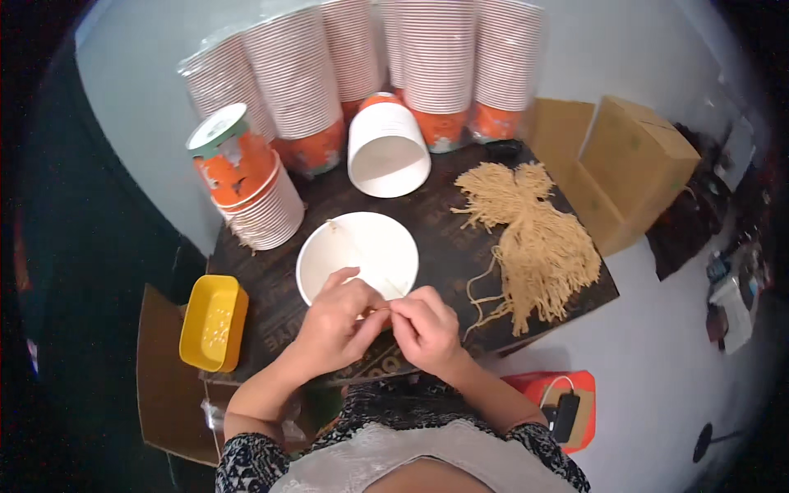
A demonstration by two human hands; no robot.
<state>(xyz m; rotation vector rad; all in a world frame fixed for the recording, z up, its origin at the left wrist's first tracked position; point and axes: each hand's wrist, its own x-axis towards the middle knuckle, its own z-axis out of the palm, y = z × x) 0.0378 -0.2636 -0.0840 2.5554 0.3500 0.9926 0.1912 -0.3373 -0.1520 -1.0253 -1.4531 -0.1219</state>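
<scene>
Both hands meet at the near edge of a dark worktop [444,246], just in front of a white paper bowl [359,251] that stands upright with its open mouth facing up. The left hand [335,322] is curled, its thumb and fingers pinched on a thin tan string [380,283] that runs up across the bowl's inside toward its far rim. The right hand [425,327] is curled too, with its fingertips pinched on the same string just beside the left hand's fingers; the two hands touch or nearly touch there. To the right of the bowl lies a loose heap of cut tan strings [536,238], a few strands trailing off toward the right hand. Behind the bowl a second white cup [388,149] lies on its side, its mouth turned toward the person. At the left a short stack of orange cups [246,185] leans, with one lidded cup on top. Tall sleeves of stacked cups [370,57] in clear wrap line the far edge. A yellow tray [214,322] sits off the worktop's left corner on cardboard, and a brown carton [629,164] stands at the right. A phone on a red board [565,411] lies on the floor near the person's right elbow.
</scene>
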